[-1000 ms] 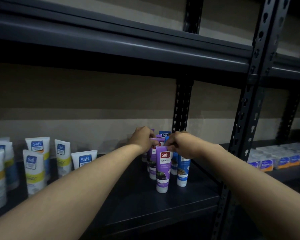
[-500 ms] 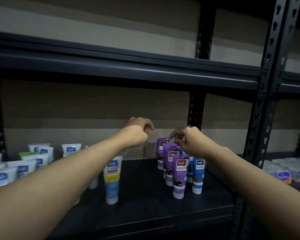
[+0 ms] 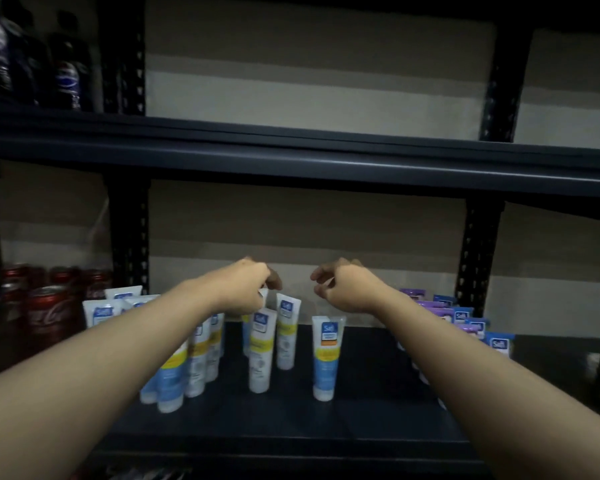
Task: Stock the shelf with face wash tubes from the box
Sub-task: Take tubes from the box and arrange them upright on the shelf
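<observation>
White, blue and yellow face wash tubes [image 3: 260,351] stand cap-down on the dark shelf [image 3: 371,420], with several more clustered at the left [image 3: 174,375]. My left hand [image 3: 245,289] reaches over them and pinches the crimped top of a white tube [image 3: 263,296] at the back. My right hand [image 3: 343,285] hovers with loosely curled fingers and holds nothing, above a single tube [image 3: 326,355]. Purple tubes [image 3: 430,306] and blue tubes [image 3: 497,342] stand in rows at the right, partly hidden by my right forearm. The box is out of view.
Red cola cans [image 3: 45,306] stand on the shelf bay to the left, past a black upright [image 3: 129,254]. Dark soda bottles [image 3: 66,77] sit on the shelf above at far left. The upper shelf beam [image 3: 326,161] runs overhead. Another upright [image 3: 478,254] stands at the right.
Both hands left the purple tubes and moved left to the white and yellow tubes. The view swung left with them, so cans and bottles now show.
</observation>
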